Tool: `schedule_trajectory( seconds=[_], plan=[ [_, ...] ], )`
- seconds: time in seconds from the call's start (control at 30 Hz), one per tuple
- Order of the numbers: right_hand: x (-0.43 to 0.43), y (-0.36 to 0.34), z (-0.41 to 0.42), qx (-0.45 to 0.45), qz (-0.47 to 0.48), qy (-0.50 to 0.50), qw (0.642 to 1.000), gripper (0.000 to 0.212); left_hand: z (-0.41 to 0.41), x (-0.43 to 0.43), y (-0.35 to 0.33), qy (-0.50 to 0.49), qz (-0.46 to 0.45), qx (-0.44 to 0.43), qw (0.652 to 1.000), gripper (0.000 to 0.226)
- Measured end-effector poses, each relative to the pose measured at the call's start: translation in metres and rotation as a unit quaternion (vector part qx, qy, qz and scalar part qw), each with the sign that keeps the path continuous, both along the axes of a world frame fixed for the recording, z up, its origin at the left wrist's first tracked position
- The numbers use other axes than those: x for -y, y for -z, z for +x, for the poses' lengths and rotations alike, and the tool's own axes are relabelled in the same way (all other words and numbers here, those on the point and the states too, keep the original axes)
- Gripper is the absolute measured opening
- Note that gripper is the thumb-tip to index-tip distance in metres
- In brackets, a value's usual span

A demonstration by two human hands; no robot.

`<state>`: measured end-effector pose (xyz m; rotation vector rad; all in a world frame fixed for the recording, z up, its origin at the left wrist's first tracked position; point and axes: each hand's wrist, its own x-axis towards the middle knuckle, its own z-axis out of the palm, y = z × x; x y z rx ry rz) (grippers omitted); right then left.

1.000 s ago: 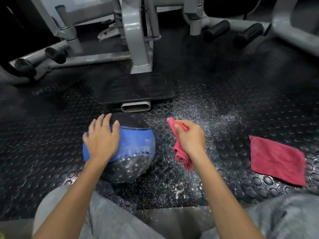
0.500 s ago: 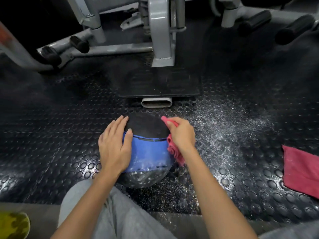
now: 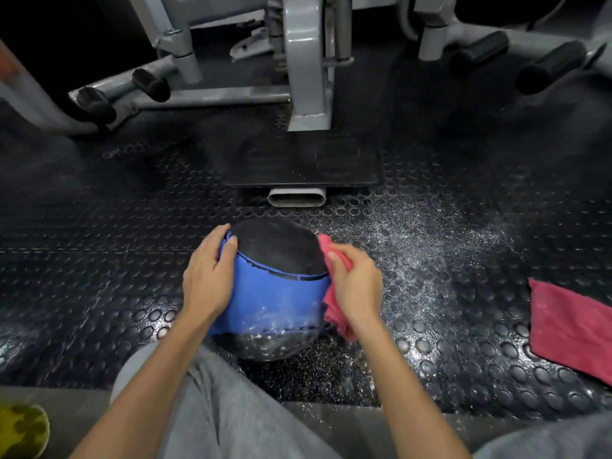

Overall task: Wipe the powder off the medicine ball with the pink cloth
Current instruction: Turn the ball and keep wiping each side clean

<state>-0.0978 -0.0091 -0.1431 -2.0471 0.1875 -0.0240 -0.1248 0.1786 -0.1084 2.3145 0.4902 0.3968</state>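
Note:
The black and blue medicine ball [image 3: 275, 286] sits on the studded black floor between my knees. White powder speckles its lower blue band and the black part below. My left hand [image 3: 207, 276] lies flat against the ball's left side, fingers straight, steadying it. My right hand [image 3: 356, 286] grips a bunched pink cloth [image 3: 334, 309] and presses it against the ball's right side. Part of the cloth is hidden under my palm.
A second pink cloth [image 3: 573, 326] lies flat on the floor at the right. Powder is scattered over the floor [image 3: 430, 246] right of the ball. A grey machine frame [image 3: 308, 77] with a black footplate [image 3: 301, 167] stands just beyond. A yellow-green shoe [image 3: 21, 432] shows at bottom left.
My right hand brought the pink cloth from the open floor onto the ball's right side. My left hand slid from the top of the ball down its left side.

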Motion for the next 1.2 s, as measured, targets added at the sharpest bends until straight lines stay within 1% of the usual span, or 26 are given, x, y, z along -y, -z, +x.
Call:
schedule_trajectory(
  seconds=[0.03,0.07,0.1,0.13,0.2,0.27,0.3,0.33,0.37,0.4,0.5,0.53,0.57,0.6,0.7,0.73,0.77,0.8,0.87,0.9,0.97,1.0,1.07,1.13,1.17,1.2],
  plan=[
    [0.006,0.005,0.002,-0.054,0.032,0.023,0.998,0.019,0.0,0.003,0.0,-0.002,0.003,0.0,1.0,0.038],
    [0.008,0.005,0.002,-0.085,0.044,0.04,0.995,0.02,0.0,0.005,-0.001,0.001,0.015,0.001,1.0,0.038],
    [0.007,0.001,0.0,-0.083,0.032,0.05,0.995,0.019,0.0,0.007,-0.002,0.008,0.027,0.004,1.0,0.037],
    [0.002,-0.005,-0.002,-0.047,0.003,0.05,0.998,0.019,0.001,0.009,-0.003,0.018,0.037,0.008,0.999,0.038],
    [-0.012,-0.027,-0.009,0.069,-0.037,0.01,0.997,0.019,0.0,0.014,-0.004,0.038,0.054,0.008,0.998,0.042],
    [-0.024,-0.042,-0.017,0.189,-0.07,-0.062,0.978,0.018,-0.004,0.019,-0.004,0.06,0.065,0.011,0.996,0.055],
    [-0.025,-0.043,-0.02,0.22,-0.094,-0.078,0.968,0.017,-0.006,0.021,-0.005,0.071,0.066,0.014,0.995,0.057],
    [-0.021,-0.04,-0.018,0.227,-0.105,-0.074,0.965,0.016,-0.006,0.023,-0.005,0.082,0.068,0.016,0.994,0.058],
    [-0.013,-0.034,-0.014,0.208,-0.099,-0.056,0.971,0.017,-0.005,0.025,-0.004,0.092,0.071,0.018,0.993,0.057],
    [-0.003,-0.026,-0.009,0.169,-0.086,-0.031,0.981,0.018,-0.004,0.027,-0.003,0.103,0.075,0.02,0.992,0.055],
    [0.03,-0.008,0.004,0.031,-0.06,0.04,0.997,0.02,0.003,0.036,-0.003,0.146,0.103,0.03,0.983,0.059],
    [0.035,-0.007,0.003,0.014,-0.063,0.051,0.997,0.021,0.006,0.039,-0.003,0.16,0.112,0.032,0.98,0.062],
    [0.036,-0.01,-0.002,0.021,-0.075,0.054,0.995,0.02,0.009,0.042,-0.004,0.173,0.118,0.032,0.977,0.064],
    [0.032,-0.013,-0.011,0.057,-0.094,0.051,0.993,0.02,0.012,0.044,-0.005,0.183,0.123,0.032,0.975,0.065],
    [0.006,-0.028,-0.042,0.232,-0.12,0.006,0.965,0.018,0.016,0.049,-0.007,0.198,0.146,0.029,0.969,0.068],
    [0.001,-0.033,-0.044,0.268,-0.137,-0.014,0.954,0.019,0.015,0.049,-0.007,0.201,0.156,0.025,0.967,0.068],
    [0.001,-0.039,-0.036,0.273,-0.151,-0.039,0.949,0.019,0.013,0.049,-0.007,0.203,0.163,0.023,0.965,0.067],
    [0.004,-0.043,-0.02,0.244,-0.153,-0.061,0.956,0.018,0.011,0.047,-0.006,0.202,0.167,0.023,0.965,0.066],
    [0.009,-0.05,0.017,0.142,-0.132,-0.103,0.976,0.017,0.007,0.044,-0.006,0.196,0.159,0.028,0.967,0.064],
    [0.011,-0.052,0.032,0.107,-0.123,-0.114,0.98,0.016,0.005,0.044,-0.007,0.194,0.15,0.031,0.969,0.063],
    [0.009,-0.053,0.042,0.089,-0.126,-0.121,0.981,0.018,0.005,0.044,-0.008,0.189,0.13,0.034,0.973,0.057],
    [0.006,-0.053,0.035,0.104,-0.148,-0.126,0.976,0.02,0.006,0.044,-0.008,0.181,0.126,0.028,0.975,0.056],
    [0.003,-0.045,0.002,0.203,-0.183,-0.11,0.956,0.021,0.01,0.041,-0.009,0.152,0.124,-0.001,0.981,0.061],
    [0.005,-0.033,-0.036,0.289,-0.144,-0.088,0.942,0.019,0.011,0.038,-0.01,0.126,0.112,-0.031,0.985,0.065],
    [0.006,-0.027,-0.05,0.32,-0.124,-0.092,0.935,0.019,0.011,0.036,-0.009,0.123,0.109,-0.033,0.986,0.064],
    [0.006,-0.023,-0.056,0.333,-0.118,-0.101,0.93,0.019,0.011,0.035,-0.009,0.124,0.109,-0.028,0.986,0.063]
  ],
)
